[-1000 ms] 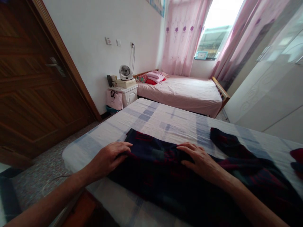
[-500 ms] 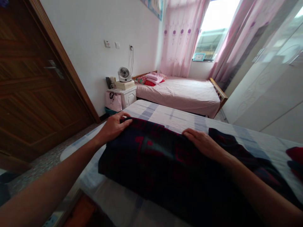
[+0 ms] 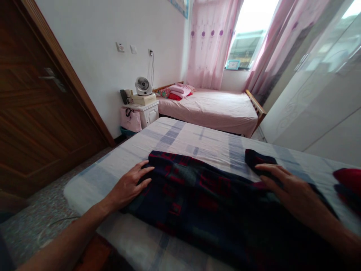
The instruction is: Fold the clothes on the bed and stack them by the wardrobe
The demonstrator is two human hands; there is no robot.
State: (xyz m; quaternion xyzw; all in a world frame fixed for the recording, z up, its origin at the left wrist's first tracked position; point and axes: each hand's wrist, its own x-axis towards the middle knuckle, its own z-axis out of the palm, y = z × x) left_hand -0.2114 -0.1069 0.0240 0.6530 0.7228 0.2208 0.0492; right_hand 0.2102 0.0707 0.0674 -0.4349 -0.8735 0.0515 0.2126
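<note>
A dark navy garment (image 3: 194, 195) with red and green patterned blocks lies folded over on the bed (image 3: 113, 158), which has a white and blue checked sheet. My left hand (image 3: 131, 186) rests on the garment's left edge, its fingers apart. Over the right part of the cloth is my right hand (image 3: 290, 192), fingers stretched out near a dark strip, perhaps a sleeve (image 3: 259, 156), that reaches toward the far side. Whether the right fingertips touch the cloth I cannot tell. The garment's near right part is lost in shadow.
A red and dark cloth (image 3: 348, 184) lies at the bed's right edge. Beyond stand a white nightstand (image 3: 149, 114) with a fan (image 3: 143, 86) and a second bed (image 3: 214, 109) with a pink sheet. A wooden door (image 3: 42, 94) is at left, a white wardrobe (image 3: 318, 101) at right.
The garment's far edge, earlier gripped and raised by both hands, now lies flatter on the bed. My left hand has moved down and opened; my right hand has moved right, fingers spread.
</note>
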